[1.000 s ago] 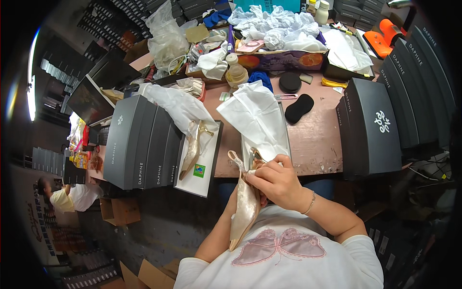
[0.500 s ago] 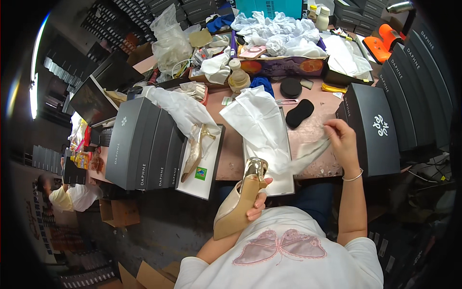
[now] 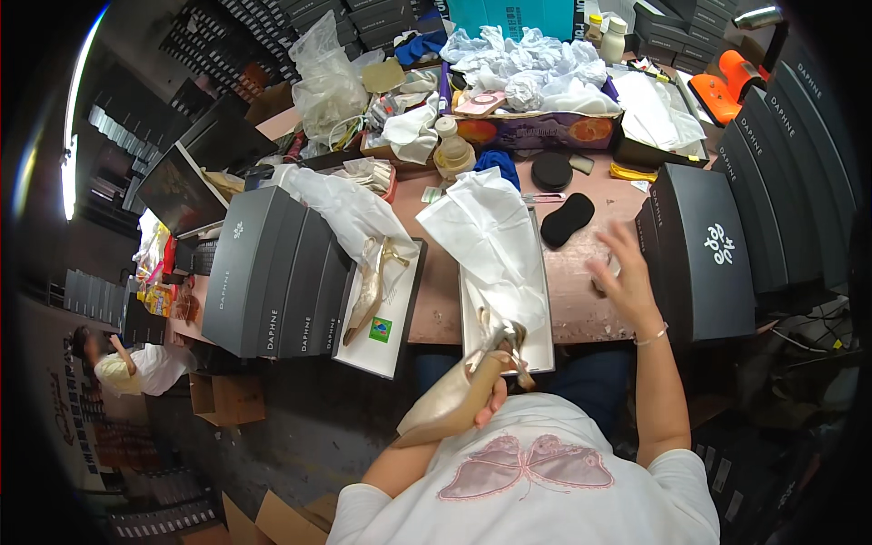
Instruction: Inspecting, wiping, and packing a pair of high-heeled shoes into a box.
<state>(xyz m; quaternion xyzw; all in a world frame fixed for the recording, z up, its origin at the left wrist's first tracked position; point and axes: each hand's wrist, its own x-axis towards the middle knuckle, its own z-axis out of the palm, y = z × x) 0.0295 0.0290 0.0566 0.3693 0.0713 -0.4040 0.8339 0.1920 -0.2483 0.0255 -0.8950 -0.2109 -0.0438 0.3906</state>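
Note:
My left hand [image 3: 493,404] grips a beige and gold heeled shoe [image 3: 445,400] above my lap, its toe to the lower left. The heel and straps look smeared by motion. Over the table's right side, beside a dark shoe box, is my right hand [image 3: 627,282], fingers spread and blurred. A small pale patch shows by its palm; I cannot tell whether it is held. Before me lies an open box tray [image 3: 540,350] with white tissue paper [image 3: 481,227] in it. Left of it, a matching shoe [image 3: 368,295] lies in the box lid [image 3: 391,350].
Dark shoe boxes stand at left [image 3: 241,282] and right [image 3: 699,263]. Behind are a black shoe-shaped pad [image 3: 568,221], a round black tin [image 3: 551,171], a glue bottle [image 3: 452,154] and a purple carton [image 3: 545,132] of crumpled paper. Another person [image 3: 150,368] is at far left.
The thin pale sheet that hung from my right hand no longer shows spread out. That hand's fingers have opened out. The shoe in my left hand has tipped lower, its straps swinging right.

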